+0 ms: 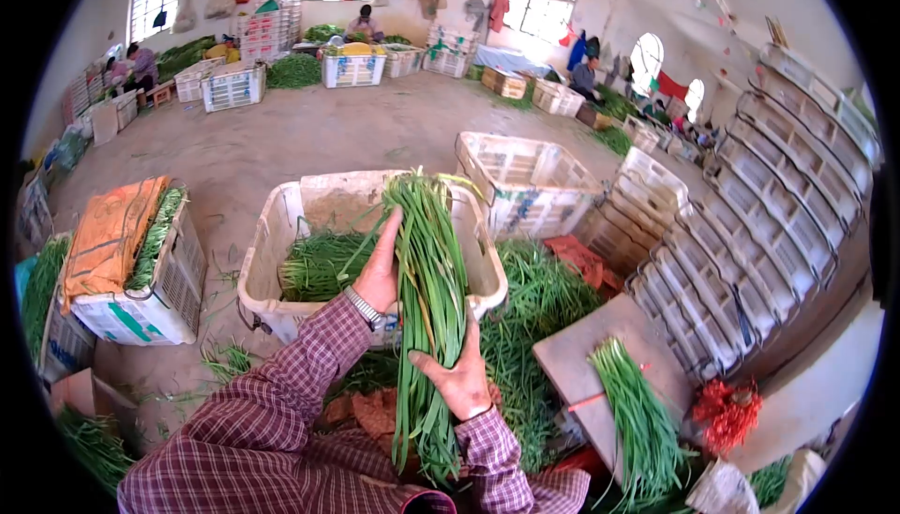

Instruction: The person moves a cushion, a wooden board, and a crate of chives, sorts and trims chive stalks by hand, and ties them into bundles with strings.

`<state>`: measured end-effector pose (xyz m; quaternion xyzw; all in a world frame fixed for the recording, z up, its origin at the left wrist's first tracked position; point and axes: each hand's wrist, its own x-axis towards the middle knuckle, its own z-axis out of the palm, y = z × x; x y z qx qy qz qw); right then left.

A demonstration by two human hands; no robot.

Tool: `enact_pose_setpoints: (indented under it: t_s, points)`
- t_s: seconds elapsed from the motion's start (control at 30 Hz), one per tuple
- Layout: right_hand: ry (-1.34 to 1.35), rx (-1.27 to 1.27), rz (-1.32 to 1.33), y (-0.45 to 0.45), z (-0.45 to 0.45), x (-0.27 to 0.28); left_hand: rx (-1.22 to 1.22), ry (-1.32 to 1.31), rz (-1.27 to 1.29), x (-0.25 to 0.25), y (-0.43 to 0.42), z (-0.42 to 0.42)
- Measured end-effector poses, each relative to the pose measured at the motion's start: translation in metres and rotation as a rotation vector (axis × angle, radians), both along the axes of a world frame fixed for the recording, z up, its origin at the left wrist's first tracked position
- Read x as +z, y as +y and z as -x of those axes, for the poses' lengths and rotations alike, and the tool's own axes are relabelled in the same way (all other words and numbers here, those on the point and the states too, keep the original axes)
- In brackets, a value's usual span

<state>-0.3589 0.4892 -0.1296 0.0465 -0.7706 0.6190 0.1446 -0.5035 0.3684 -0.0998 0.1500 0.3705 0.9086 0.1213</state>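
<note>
A long bunch of garlic chives (427, 279) is held upright in front of me, its cut ends at the top and its leaf tips hanging toward my lap. My left hand (378, 270), with a metal watch at the wrist, grips the upper left side. Lower down on the right, my right hand (457, 378) clasps the bunch, thumb across the leaves. Behind it stands a white plastic crate (281, 219) with chives (323, 265) inside. Another bunch of chives (637, 415) lies on a board (572, 350) to my right, over a red strip.
Loose chives (553, 312) are heaped right of the crate. Stacked white crates (750, 223) rise at the right, above red ties (727, 415). A filled crate (141, 317) with an orange sack (117, 233) stands left. Several people sit among crates farther back.
</note>
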Motion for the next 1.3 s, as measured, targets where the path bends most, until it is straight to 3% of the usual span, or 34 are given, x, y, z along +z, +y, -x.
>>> enact_pose_setpoints:
  t_s: [0.07,0.1,0.13,0.17,0.2,0.23,0.27,0.33,0.4,0.53,0.6,0.67,0.77,0.9,0.97,1.03,1.1,1.2,1.27,1.3]
  points:
    - [-0.014,-0.079,-0.061,-0.005,-0.02,0.003,-0.317,0.009,-0.12,-0.038,-0.004,-0.007]
    - [-0.067,-0.079,-0.017,-0.01,-0.026,0.001,-0.321,0.003,-0.039,-0.05,-0.004,-0.026]
    - [-0.003,-0.116,-0.066,-0.014,-0.024,-0.015,-0.346,-0.055,-0.058,-0.076,-0.006,-0.035]
    - [-0.096,-0.141,-0.124,-0.018,-0.02,-0.036,-0.325,-0.034,0.007,-0.098,-0.012,-0.049]
    - [-0.196,-0.163,-0.181,-0.023,-0.016,-0.063,-0.389,-0.172,-0.002,-0.127,-0.018,-0.054]
    - [-0.147,-0.199,-0.313,-0.031,-0.009,-0.099,-0.453,-0.224,0.025,-0.17,-0.024,-0.051]
    - [-0.328,-0.171,-0.438,-0.038,-0.01,-0.114,-0.575,-0.166,-0.004,-0.151,-0.027,-0.074]
    - [-0.506,-0.074,-0.497,-0.05,-0.023,-0.116,-0.605,-0.389,-0.066,-0.188,-0.03,-0.071]
    - [-0.31,-0.085,-0.604,-0.057,-0.038,-0.126,-0.703,-0.307,-0.132,-0.195,-0.034,-0.066]
    - [-0.348,-0.161,-0.887,-0.068,-0.051,-0.125,-0.78,-0.439,-0.146,-0.191,-0.038,-0.065]
    - [-0.409,-0.154,-1.006,-0.077,-0.053,-0.134,-0.783,-0.355,-0.067,-0.183,-0.04,-0.066]
    - [-0.299,-0.218,-1.116,-0.083,-0.049,-0.147,-0.769,-0.462,-0.085,-0.177,-0.043,-0.058]
    - [-0.246,-0.197,-1.006,-0.083,-0.045,-0.143,-0.605,-0.569,0.156,-0.165,-0.048,-0.046]
    - [-0.136,-0.07,-0.812,-0.062,-0.048,-0.1,-0.687,-0.307,0.291,-0.133,-0.061,-0.02]
    - [-0.117,0.035,-0.635,-0.038,-0.048,-0.05,-0.741,-0.142,0.323,-0.12,-0.072,0.001]
    - [0.169,-0.101,-0.422,-0.004,-0.037,-0.049,-0.758,-0.08,0.386,-0.106,-0.084,0.017]
    - [0.162,-0.223,-0.348,0.033,-0.026,-0.042,-0.746,-0.069,0.429,-0.096,-0.095,0.023]
    - [-0.007,-0.454,-0.294,0.086,0.004,-0.102,-0.725,-0.133,0.389,-0.085,-0.103,0.014]
    - [-0.104,-0.43,-0.154,0.092,0.014,-0.1,-0.752,-0.139,0.389,-0.092,-0.108,0.013]
    - [-0.224,-0.402,-0.216,0.093,0.024,-0.105,-0.752,-0.127,0.392,-0.094,-0.11,0.012]
